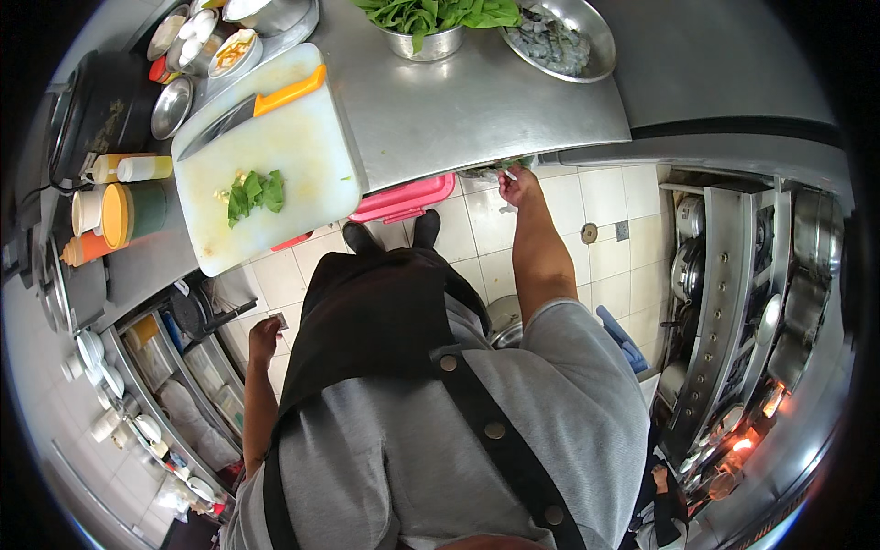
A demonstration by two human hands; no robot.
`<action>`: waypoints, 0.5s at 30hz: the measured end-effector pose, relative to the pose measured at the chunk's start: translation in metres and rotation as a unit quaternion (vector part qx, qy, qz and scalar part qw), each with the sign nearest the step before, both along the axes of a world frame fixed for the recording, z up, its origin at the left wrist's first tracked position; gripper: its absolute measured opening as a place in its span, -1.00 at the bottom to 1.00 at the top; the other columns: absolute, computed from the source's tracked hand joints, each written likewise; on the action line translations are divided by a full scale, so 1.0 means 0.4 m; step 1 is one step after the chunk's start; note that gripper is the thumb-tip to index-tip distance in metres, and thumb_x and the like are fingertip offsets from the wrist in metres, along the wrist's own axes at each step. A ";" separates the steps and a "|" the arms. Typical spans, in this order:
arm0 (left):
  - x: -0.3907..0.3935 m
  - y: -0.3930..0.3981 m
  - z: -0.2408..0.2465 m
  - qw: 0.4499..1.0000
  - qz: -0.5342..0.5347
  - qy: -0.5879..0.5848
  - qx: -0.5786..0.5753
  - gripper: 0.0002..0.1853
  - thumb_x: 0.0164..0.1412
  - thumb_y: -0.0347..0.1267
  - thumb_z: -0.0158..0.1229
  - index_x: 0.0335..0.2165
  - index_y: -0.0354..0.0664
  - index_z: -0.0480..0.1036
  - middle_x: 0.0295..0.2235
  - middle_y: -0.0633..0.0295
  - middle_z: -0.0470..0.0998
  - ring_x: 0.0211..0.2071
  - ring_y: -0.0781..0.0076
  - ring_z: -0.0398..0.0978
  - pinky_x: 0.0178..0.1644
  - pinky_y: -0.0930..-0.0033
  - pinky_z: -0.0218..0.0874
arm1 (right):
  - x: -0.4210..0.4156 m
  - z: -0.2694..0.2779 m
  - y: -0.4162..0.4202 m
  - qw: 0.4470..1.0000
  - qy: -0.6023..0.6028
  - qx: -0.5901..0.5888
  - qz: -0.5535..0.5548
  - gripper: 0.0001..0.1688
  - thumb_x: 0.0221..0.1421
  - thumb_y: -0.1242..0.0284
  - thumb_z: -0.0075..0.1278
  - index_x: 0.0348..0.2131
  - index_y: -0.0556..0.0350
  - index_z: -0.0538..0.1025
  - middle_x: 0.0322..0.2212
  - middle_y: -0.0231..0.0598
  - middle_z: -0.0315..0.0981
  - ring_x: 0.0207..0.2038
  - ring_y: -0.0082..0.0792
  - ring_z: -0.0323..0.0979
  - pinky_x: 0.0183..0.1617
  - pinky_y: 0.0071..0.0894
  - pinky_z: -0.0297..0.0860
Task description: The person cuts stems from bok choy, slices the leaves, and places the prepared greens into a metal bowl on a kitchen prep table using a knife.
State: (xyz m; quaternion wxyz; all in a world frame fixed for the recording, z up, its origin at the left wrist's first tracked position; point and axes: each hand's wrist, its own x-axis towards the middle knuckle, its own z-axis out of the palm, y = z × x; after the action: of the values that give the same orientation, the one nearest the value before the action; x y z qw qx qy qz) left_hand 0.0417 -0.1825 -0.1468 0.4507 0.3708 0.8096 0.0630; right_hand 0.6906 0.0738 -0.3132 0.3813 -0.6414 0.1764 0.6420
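My right hand (517,185) is at a clear plastic bag with greens (491,167) just below the steel counter's front edge; its fingers are bent around a small whitish bit I cannot name. My left hand (265,338) hangs low at my side, fingers curled, with a small greyish spot by its fingertips; whether it holds anything is unclear. A white cutting board (302,165) lies on the counter, bearing cut green leaves (256,195), chopped garlic-like bits and a knife with a yellow handle (290,91). Behind stand a steel bowl of leafy greens (423,42) and a steel dish of raw shrimp (560,45).
Squeeze bottles (141,168) and lidded tubs stand left of the board, bowls with eggs (196,34) behind it. A pink plastic container (402,199) is under the counter edge by my feet. At right is a stove (746,295) with pans and flame; another person (663,509) is near it.
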 end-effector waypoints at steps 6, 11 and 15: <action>-0.090 -0.062 0.010 0.999 0.040 -0.019 -0.007 -0.70 0.24 -0.31 0.13 -0.17 -0.34 0.53 -0.36 0.16 0.62 -0.42 0.42 0.57 -0.40 0.43 0.34 | 0.047 -0.144 -0.049 0.845 -0.150 0.140 0.494 -0.74 0.17 0.31 -0.06 -0.22 0.02 0.54 -0.49 -0.34 0.43 -0.56 -0.45 0.37 -0.54 -0.44 0.27; 0.195 0.212 0.289 0.940 -0.010 0.153 0.306 -0.76 0.26 -0.35 0.14 -0.20 -0.32 0.53 -0.34 0.11 0.62 -0.29 0.38 0.56 -0.20 0.44 0.35 | -0.320 0.436 -0.118 0.694 -0.045 0.313 0.646 -0.64 0.11 0.19 0.16 -0.22 0.08 0.55 -0.43 -0.33 0.53 -0.42 -0.49 0.52 -0.44 -0.48 0.38; 0.193 0.383 0.317 0.911 0.076 -0.024 0.405 -0.82 0.28 -0.44 0.06 -0.21 -0.31 0.51 -0.32 0.22 0.61 -0.34 0.50 0.51 -0.22 0.47 0.32 | -0.589 0.744 -0.125 0.443 -0.318 0.601 0.584 -0.33 0.05 0.15 0.16 0.04 0.16 0.37 -0.07 0.00 0.38 0.02 -0.12 0.36 0.11 -0.19 0.27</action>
State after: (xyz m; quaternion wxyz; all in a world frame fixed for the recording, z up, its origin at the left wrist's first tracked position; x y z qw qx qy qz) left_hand 0.1189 -0.0294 -0.0200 0.2749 0.4572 0.7291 0.4288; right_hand 0.4548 0.0237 -0.0158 0.2360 -0.3620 -0.8037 0.4092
